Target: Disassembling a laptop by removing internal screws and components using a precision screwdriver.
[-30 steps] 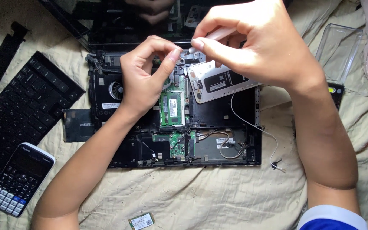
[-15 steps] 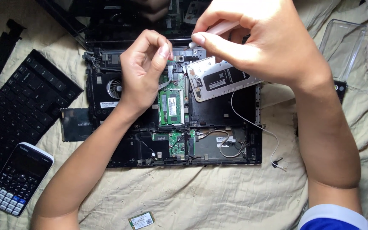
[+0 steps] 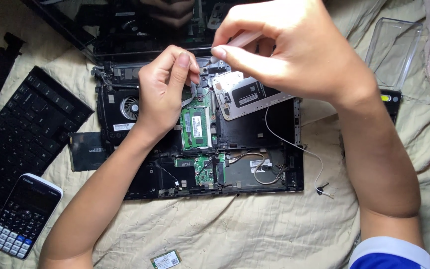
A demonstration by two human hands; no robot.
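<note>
Right hand (image 3: 294,55), upper centre of frame: thumb and forefinger pressed together on a slim pale tool (image 3: 240,42), its tip pointing down-left toward a small metal part at the laptop's hinge edge. The other fingers curl over the tool.

Left hand (image 3: 167,84), just left of the right hand: fingers bent, tips brought together at the same spot beside the tool tip. Whether they actually pinch something there cannot be told; the fingertips hide it.

Both hands work over an opened black laptop base (image 3: 255,187), centre of frame, lying on a cream quilted cloth (image 3: 255,234). Under the left hand sits a green memory module (image 3: 196,128); a round cooling fan (image 3: 129,107) lies left of the wrist. A silver-white drive (image 3: 247,94) rests tilted across the base, partly under the right hand. A thin white wire (image 3: 299,149) runs from the base out to the right onto the cloth.

Further out: detached black keyboard (image 3: 23,129) at left; a calculator (image 3: 23,216) lower left, overlapping the keyboard's corner; a small green circuit card (image 3: 165,260) at bottom centre; a clear plastic case (image 3: 394,50) upper right. The laptop screen (image 3: 125,25) lies along the top edge, dark and reflective.
</note>
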